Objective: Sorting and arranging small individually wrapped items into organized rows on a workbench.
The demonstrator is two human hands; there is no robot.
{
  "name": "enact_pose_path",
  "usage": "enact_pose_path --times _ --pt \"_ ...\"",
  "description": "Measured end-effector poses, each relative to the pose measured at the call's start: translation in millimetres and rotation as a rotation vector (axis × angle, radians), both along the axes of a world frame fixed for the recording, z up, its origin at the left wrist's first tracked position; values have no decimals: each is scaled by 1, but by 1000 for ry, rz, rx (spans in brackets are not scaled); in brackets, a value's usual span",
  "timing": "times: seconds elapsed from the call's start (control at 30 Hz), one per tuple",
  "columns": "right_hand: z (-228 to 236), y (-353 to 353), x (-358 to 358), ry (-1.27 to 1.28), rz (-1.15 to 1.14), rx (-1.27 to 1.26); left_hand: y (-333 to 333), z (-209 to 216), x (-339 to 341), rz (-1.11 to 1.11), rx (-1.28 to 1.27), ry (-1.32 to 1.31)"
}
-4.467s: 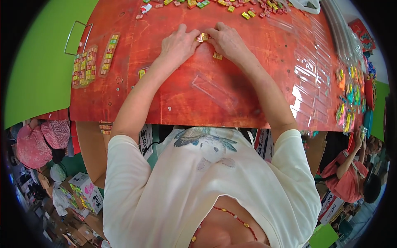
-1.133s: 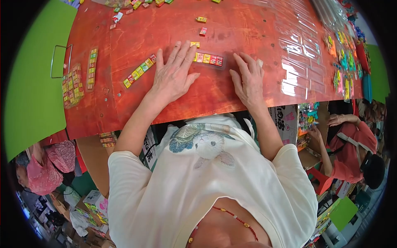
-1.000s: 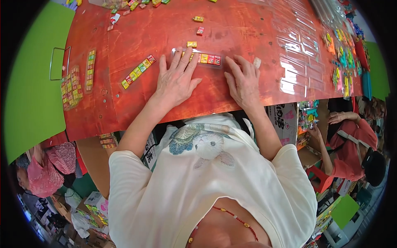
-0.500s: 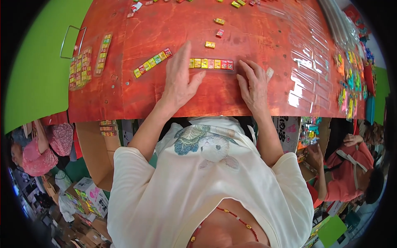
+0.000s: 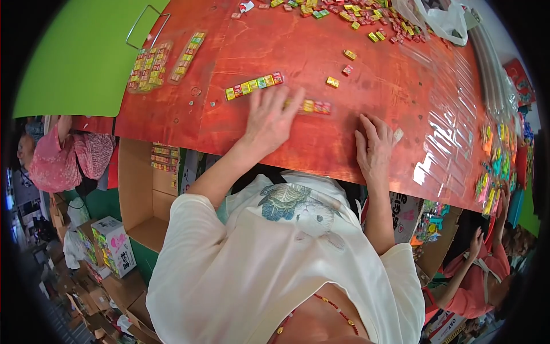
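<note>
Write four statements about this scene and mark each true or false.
1. The left hand overlaps one end of a row of small red and yellow boxes. True.
2. The crumpled white plastic bag hangs from the right hand. False: the bag lies well beyond both hands.
3. Three loose small yellow and red boxes lie beyond the hands. True.
4. The broad flat tabletop is blue. False: the tabletop is red.

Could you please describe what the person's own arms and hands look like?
The left sleeve and right sleeve are loose, plain and creamy white, ending near the elbows; the forearms are bare. The left hand and right hand wear no gloves. I see no watch, though the left fingers are too blurred to rule out a ring.
</note>
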State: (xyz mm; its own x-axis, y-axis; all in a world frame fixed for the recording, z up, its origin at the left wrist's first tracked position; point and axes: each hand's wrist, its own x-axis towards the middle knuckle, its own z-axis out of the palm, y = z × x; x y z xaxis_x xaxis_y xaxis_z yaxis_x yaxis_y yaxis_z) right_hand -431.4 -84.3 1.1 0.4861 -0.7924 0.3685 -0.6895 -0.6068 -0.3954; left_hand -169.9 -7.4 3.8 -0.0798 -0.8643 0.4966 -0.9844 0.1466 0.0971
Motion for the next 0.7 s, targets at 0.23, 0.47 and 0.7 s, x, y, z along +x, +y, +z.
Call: enact_pose_path --times 0.23,0.47,0.7 --pt "1 -2 5 10 -1 5 7 -4 52 346 52 -64" --pt "0 0 4 93 -2 -64 14 16 48 325 209 -163" --pt "2 4 3 80 -6 -51 -5 2 85 276 117 -106"
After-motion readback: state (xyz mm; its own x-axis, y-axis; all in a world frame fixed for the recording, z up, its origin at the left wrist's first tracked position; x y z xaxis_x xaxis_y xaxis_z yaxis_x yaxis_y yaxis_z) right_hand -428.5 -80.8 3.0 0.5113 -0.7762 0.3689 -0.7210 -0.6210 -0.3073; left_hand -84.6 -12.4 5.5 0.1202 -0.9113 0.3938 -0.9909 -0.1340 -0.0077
